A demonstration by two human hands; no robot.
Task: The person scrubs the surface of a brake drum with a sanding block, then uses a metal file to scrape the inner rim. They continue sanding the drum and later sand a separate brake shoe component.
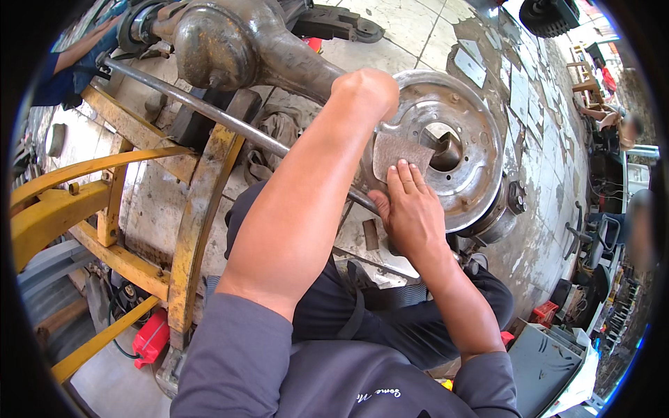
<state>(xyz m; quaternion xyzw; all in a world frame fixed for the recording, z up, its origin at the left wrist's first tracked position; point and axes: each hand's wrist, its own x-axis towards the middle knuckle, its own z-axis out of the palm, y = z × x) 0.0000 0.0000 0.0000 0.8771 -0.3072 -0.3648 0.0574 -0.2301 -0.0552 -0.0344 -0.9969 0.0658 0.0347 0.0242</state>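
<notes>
And here is the right hand (416, 212), spread low on the work, fingers straight and close together, their tips flat on a brown sheet (401, 159) with the thumb standing apart. That sheet lies against the left part of the face of a round metal plate (479, 150), just left of its central hole, where a curved metal piece (448, 150) shows.

Over to the left hand (368, 93): it reaches across the top, wrist sharply bent, at the plate's upper left edge. Its fingers are tucked out of sight, so I can't tell whether they are apart, together or clamped on something.

Up at the top sits the big rounded axle housing (216, 52), its tube running toward the plate and slipping behind the left wrist. A long metal rod (202, 110) slants down underneath the left forearm. Off to the left stands a worn yellow frame (202, 230), a red object (152, 339) near its foot.

Below the plate, a small brown block (371, 235) lies on the tiled floor (397, 54). And at the upper left edge, another person's blue clothing (66, 76) peeks in.
</notes>
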